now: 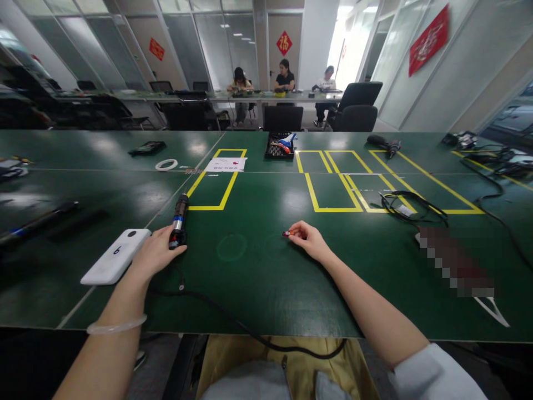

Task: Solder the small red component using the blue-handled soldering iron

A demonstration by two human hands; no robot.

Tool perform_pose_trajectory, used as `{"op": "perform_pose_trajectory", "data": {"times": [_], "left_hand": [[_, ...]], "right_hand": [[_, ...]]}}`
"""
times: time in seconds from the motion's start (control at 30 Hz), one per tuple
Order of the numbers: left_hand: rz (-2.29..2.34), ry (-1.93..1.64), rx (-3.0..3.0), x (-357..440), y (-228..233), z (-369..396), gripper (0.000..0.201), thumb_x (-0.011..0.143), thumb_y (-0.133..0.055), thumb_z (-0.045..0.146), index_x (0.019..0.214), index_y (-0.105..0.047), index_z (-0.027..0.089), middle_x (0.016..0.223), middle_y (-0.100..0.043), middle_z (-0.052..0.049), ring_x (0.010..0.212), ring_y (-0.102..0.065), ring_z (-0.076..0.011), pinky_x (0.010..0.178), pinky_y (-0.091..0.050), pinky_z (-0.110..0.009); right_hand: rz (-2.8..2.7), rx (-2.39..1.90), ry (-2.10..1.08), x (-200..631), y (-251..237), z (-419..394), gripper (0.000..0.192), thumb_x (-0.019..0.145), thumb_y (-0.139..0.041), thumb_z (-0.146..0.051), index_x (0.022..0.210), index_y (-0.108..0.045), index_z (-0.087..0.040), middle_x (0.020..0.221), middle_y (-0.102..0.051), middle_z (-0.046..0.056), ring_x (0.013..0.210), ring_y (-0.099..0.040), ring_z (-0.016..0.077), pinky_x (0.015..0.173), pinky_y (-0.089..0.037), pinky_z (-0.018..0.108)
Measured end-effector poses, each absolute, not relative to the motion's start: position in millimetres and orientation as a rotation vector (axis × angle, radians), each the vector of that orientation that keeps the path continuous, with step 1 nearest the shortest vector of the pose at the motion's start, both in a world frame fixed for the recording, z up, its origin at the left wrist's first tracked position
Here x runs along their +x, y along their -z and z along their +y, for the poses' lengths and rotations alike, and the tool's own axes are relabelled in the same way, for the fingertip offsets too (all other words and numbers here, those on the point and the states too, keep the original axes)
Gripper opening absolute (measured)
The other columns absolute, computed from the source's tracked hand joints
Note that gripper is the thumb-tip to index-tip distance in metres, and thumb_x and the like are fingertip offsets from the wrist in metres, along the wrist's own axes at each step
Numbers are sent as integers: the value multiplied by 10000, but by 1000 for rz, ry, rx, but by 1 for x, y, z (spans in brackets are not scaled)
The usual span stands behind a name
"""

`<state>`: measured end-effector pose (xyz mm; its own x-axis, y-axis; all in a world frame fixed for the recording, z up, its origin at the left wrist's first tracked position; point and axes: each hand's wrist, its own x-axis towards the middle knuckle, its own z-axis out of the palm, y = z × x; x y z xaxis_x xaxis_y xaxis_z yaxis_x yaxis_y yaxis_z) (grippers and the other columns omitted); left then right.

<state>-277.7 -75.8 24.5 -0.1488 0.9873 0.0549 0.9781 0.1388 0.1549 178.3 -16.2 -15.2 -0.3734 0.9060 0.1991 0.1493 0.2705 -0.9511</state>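
Note:
My left hand (156, 247) is closed around the lower end of a black cylindrical tool (180, 215) with a silver and blue band. Its narrow end points away from me. Right beside that hand, a white flat device (114, 258) with a handwritten digit lies on the green table (258, 289). In the fingertips of my right hand (308, 240) is a small red and orange piece (286, 234), pinched just over the tabletop. Most of the piece is hidden by the fingers, so its kind is unclear. Two faint circles mark the table between my hands.
Yellow tape outlines (333, 209) divide the table. A black tray of small parts (280, 150) stands at the back, a power drill (383, 145) farther right. Coiled black cable (412, 205) lies to the right; another cable (233, 319) droops over the front edge. People sit beyond.

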Motion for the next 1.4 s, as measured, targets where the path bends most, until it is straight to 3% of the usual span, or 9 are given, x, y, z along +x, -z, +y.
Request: {"op": "perform_pose_trajectory", "data": {"times": [0.23,0.43,0.67,0.87,1.07,1.4], "left_hand": [[2275,-92,1973,-272,-32,-75,829,696,-607,446,1403,-367,84,1235,-545,-206,1109,-565,-364,940,-469,-460],[2297,-123,2011,-248,-33,-72,813,707,-611,409,1412,-349,103,1143,-567,-183,1085,-575,-340,924,-470,-452],[2164,-188,2083,-189,-37,-61,788,715,-615,388,1402,-346,109,1187,-535,-181,1127,-541,-325,929,-453,-407],[1983,-202,2194,-103,-44,-57,729,729,-618,344,1385,-366,149,1204,-507,-153,1106,-525,-292,912,-451,-371],[1816,-229,2303,-27,-42,-55,722,726,-631,334,1378,-358,189,1271,-482,-127,1138,-482,-274,914,-443,-348],[1665,-397,2275,3,-30,-54,772,730,-647,372,1416,-320,237,1322,-445,-104,1177,-474,-265,931,-448,-348]], "right_hand": [[-1717,-966,-1192,178,16,-16,258,779,-672,-377,931,-595,-184,832,-648,28,673,-557,127,616,-444,263],[-1712,-973,-1195,178,17,-16,288,775,-676,-408,936,-598,-182,833,-645,29,676,-559,127,612,-448,259],[-1709,-977,-1180,177,12,-18,281,784,-666,-404,940,-600,-180,814,-630,23,647,-536,122,607,-443,261],[-1730,-1060,-978,178,11,-16,238,777,-651,-385,903,-610,-187,869,-620,26,682,-536,131,613,-439,257],[-1700,-1135,-909,181,10,-14,185,765,-609,-313,890,-585,-179,749,-597,7,634,-513,133,591,-414,254],[-1726,-1164,-832,183,6,-17,150,724,-567,-240,860,-559,-176,719,-557,-15,617,-499,123,606,-401,249]]}}
